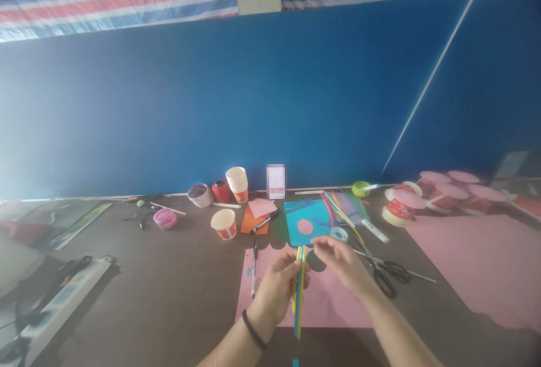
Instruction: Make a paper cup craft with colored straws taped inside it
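Note:
My left hand [281, 279] is closed around a bundle of yellow and blue paper strips [298, 305], which stand lengthwise and hang below the fingers. Just to the right of their top end is my right hand [342, 262], its fingers loosely bent and apart, with nothing visible in them. Beneath both hands lies a pink paper sheet [338, 308] with a scalloped upper edge. A pen [255, 268] rests on its left part. Beyond the hands, a pink paper circle [305, 226] sits on a blue sheet [296, 237]. A small blue piece [295, 362] shows at the bottom edge.
Scissors [382, 274] and a tape roll [338, 234] lie right of centre. Paper cups [224, 224] and a pink tub [164, 219] stand left. Red cups with pink discs [403, 206] and a large pink sheet [477, 260] are at right. A power strip [67, 299] lies far left.

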{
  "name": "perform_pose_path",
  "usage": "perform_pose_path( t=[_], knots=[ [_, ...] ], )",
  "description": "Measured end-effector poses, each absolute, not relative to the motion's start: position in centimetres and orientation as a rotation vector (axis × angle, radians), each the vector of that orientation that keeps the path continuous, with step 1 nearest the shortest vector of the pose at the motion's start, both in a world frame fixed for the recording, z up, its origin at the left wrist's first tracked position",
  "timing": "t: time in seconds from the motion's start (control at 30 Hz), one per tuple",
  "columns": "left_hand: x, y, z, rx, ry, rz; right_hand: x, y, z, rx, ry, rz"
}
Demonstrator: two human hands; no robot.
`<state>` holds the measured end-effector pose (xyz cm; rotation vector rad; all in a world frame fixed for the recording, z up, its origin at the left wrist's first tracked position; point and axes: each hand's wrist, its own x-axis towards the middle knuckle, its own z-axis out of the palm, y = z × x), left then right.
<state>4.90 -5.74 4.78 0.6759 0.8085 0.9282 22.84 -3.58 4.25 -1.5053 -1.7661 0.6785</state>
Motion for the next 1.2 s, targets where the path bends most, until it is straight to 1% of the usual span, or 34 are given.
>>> perform_pose_path(
  t=[0.03, 0.13, 0.27, 0.37, 0.47, 0.57, 0.63, 0.73, 0.83, 0.97, 1.2],
  knots=[
    [5.0, -5.8, 4.8, 0.673, 0.800, 0.923, 22.0, -4.3, 4.8, -1.374, -1.665, 0.932],
    [5.4, -6.1, 5.2, 0.648, 0.731, 0.898, 20.2, -5.4, 5.9, -1.085, -1.297, 1.356],
    [5.3, -6.6, 5.7, 0.514, 0.630, 0.833, 19.7, -5.4, 5.8, -0.815, -1.060, 1.658],
    [5.1, -6.9, 5.8, 0.367, 0.600, 0.739, 19.7, -5.2, 4.9, -0.709, -0.980, 1.753],
    [5.0, -6.9, 5.5, 0.291, 0.586, 0.697, 19.6, -5.0, 4.0, -0.688, -0.959, 1.805],
    [5.1, -6.8, 5.2, 0.378, 0.613, 0.773, 19.6, -5.0, 3.7, -0.717, -0.977, 1.812],
    [5.3, -6.6, 5.0, 0.526, 0.684, 0.864, 19.6, -5.1, 4.2, -0.791, -1.042, 1.752],
    [5.4, -6.3, 4.9, 0.690, 0.798, 0.922, 19.6, -5.2, 5.3, -0.994, -1.195, 1.559],
    [5.0, -6.1, 5.0, 0.685, 0.759, 0.830, 19.5, -4.7, 6.3, -1.173, -1.295, 1.405],
    [4.1, -6.3, 4.9, 0.663, 0.671, 0.647, 19.6, -3.5, 6.4, -1.237, -1.298, 1.350],
    [3.7, -6.6, 4.2, 0.666, 0.657, 0.680, 19.4, -3.3, 5.8, -1.274, -1.331, 1.368]
  ],
)
